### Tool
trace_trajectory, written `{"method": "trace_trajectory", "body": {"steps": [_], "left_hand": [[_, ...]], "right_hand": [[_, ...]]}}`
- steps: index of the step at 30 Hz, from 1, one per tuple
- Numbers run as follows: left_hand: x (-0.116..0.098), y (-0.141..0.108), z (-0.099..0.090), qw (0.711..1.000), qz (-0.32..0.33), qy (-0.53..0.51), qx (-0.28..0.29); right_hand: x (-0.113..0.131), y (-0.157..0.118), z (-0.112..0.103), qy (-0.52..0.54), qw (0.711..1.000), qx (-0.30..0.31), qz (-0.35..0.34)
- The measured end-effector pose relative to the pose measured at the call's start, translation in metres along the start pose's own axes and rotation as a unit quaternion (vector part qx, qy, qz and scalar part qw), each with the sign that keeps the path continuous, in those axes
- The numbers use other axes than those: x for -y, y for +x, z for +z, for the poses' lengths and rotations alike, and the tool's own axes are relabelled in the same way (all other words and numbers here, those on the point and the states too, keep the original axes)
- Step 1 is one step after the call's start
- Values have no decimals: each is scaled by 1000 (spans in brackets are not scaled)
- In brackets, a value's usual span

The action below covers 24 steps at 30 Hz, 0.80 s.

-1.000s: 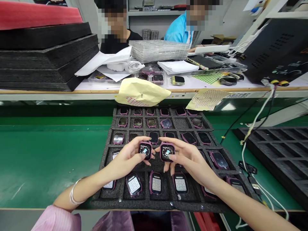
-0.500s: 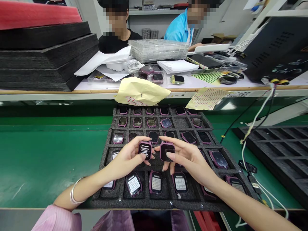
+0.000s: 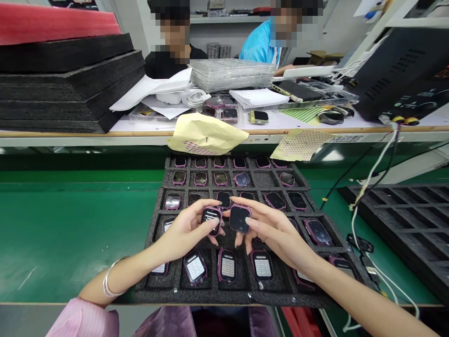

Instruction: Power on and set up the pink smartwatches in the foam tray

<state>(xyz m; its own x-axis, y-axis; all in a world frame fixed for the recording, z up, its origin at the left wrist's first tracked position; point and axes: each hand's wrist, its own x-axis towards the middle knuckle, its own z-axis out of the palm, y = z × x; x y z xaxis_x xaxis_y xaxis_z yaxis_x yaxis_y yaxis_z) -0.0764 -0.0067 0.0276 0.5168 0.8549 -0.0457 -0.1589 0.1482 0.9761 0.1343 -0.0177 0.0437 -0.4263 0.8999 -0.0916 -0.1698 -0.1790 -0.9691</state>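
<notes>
My left hand [image 3: 191, 227] is closed round a purple-rimmed watch [image 3: 211, 216] whose dark screen shows white text, its thumb over the lower right of the screen. Beside it my right hand [image 3: 268, 224] grips a second purple-rimmed watch [image 3: 239, 220] with a dark screen, the thumb on its right edge. Both watches are held above a black foam tray [image 3: 217, 296]. Several more purple watches lie in its compartments; in the front row, a watch [image 3: 228, 267] shows a white keypad-like screen.
Another black foam tray [image 3: 407, 210] lies at the right, beside white cables [image 3: 375, 173]. Black foam [image 3: 70, 93] is stacked at the back left. A shelf edge [image 3: 140, 140] with yellow sheets [image 3: 208, 133] runs behind the tray. Two people sit beyond.
The right-hand watch has moved slightly left and up, and its thumb has shifted to the screen's right edge. The left thumb has moved up and right over its watch's screen.
</notes>
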Motion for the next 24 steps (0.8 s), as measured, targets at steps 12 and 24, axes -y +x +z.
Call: {"method": "trace_trajectory", "body": {"steps": [12,24], "left_hand": [[-5,-2,0,1000,-9,7,-3],[16,-19,-28,880,55,471,-17]], "right_hand": [[2,-1,0,7,1000,0,-5],[33,-15,-33,-55,997,-61,-14]]}}
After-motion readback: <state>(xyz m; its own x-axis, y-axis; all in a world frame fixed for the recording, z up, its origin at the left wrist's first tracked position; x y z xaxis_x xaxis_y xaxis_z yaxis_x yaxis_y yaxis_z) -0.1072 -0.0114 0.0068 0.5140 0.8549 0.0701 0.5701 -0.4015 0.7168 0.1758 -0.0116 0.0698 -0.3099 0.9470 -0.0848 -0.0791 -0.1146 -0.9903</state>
